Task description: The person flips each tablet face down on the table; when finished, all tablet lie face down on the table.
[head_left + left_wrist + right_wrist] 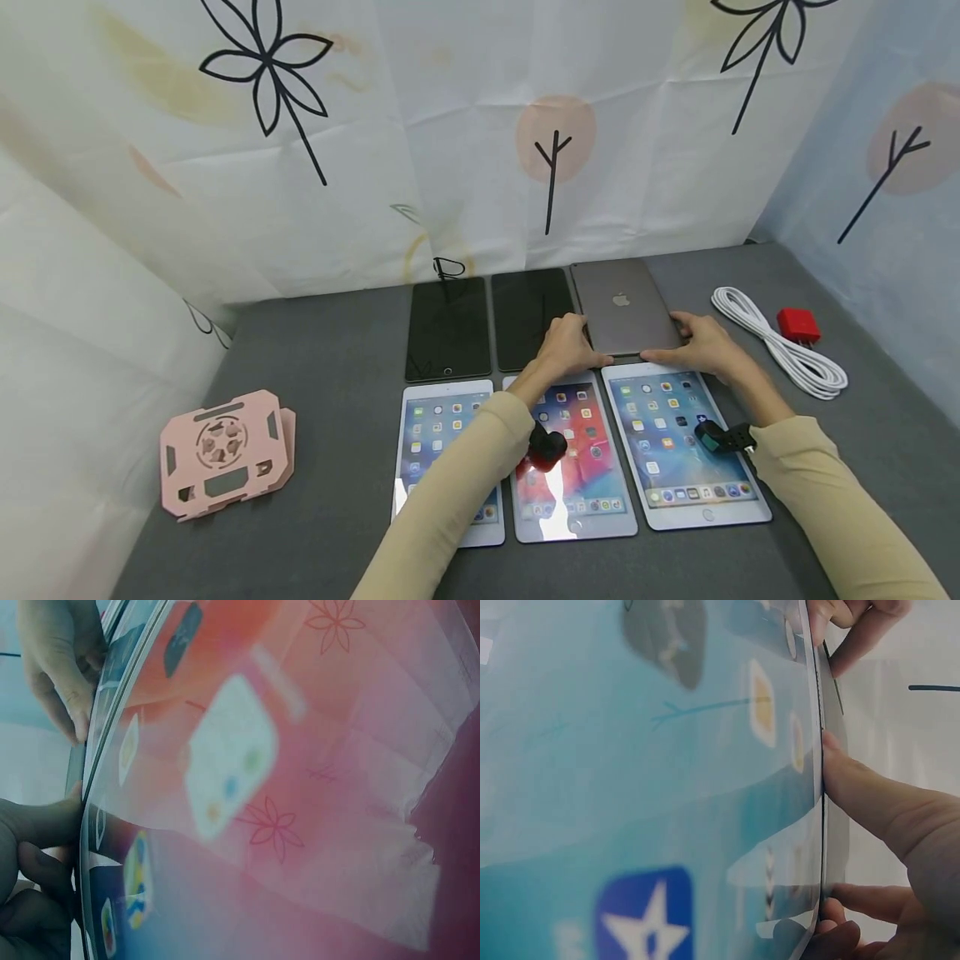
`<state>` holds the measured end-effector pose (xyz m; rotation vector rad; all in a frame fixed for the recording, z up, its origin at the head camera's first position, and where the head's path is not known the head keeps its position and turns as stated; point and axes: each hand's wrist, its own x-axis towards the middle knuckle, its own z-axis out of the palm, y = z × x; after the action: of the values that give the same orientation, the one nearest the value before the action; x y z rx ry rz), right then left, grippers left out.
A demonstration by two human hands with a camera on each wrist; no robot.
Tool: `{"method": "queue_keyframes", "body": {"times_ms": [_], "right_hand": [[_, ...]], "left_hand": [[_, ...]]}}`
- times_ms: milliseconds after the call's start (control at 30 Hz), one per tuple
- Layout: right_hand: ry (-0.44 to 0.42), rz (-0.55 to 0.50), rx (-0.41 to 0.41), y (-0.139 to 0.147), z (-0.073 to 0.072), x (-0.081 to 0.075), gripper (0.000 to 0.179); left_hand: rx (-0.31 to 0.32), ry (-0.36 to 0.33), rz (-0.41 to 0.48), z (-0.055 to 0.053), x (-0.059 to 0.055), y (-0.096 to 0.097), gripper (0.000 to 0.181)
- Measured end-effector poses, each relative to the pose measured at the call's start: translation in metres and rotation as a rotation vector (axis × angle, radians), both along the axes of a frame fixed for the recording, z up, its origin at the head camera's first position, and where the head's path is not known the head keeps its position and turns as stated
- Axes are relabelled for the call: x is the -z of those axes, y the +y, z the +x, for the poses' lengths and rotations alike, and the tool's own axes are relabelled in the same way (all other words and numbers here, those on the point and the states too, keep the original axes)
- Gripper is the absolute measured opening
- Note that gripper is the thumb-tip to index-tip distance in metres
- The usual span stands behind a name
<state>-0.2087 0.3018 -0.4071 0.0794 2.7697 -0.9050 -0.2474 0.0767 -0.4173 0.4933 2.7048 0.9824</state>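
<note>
A grey tablet (624,312) with an apple logo lies face down in the back row, right end. My left hand (564,346) holds its left edge, thumb at the near corner. On the opposite side my right hand (701,343) grips the right edge, thumb along the near edge. Just in front lies a lit white tablet (686,446). Under my left wrist is another lit tablet (573,458) with a red and blue screen. The wrist views show fingers and thumbs of the left hand (37,877) and right hand (907,832) at the thin tablet edge.
Two dark-screened tablets (448,329) (528,321) lie left of the grey one. A third lit tablet (442,442) is partly under my left sleeve. A coiled white cable (780,346) and red charger (798,325) lie right; a pink cut-out stand (225,454) stands left.
</note>
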Motion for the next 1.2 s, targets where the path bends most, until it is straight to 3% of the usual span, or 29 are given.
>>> {"method": "queue_keyframes", "body": {"times_ms": [533, 967, 1200], "right_hand": [[-0.018, -0.015, 0.02, -0.002, 0.002, -0.002, 0.105], [-0.016, -0.015, 0.001, -0.001, 0.002, -0.003, 0.103], [0.079, 0.028, 0.001, -0.011, 0.006, -0.005, 0.092]], "left_hand": [[0.023, -0.04, 0.019, -0.003, 0.003, -0.006, 0.08], [0.07, -0.001, 0.008, -0.002, 0.001, -0.009, 0.075], [0.115, -0.036, 0.053, 0.001, -0.001, -0.015, 0.078]]}}
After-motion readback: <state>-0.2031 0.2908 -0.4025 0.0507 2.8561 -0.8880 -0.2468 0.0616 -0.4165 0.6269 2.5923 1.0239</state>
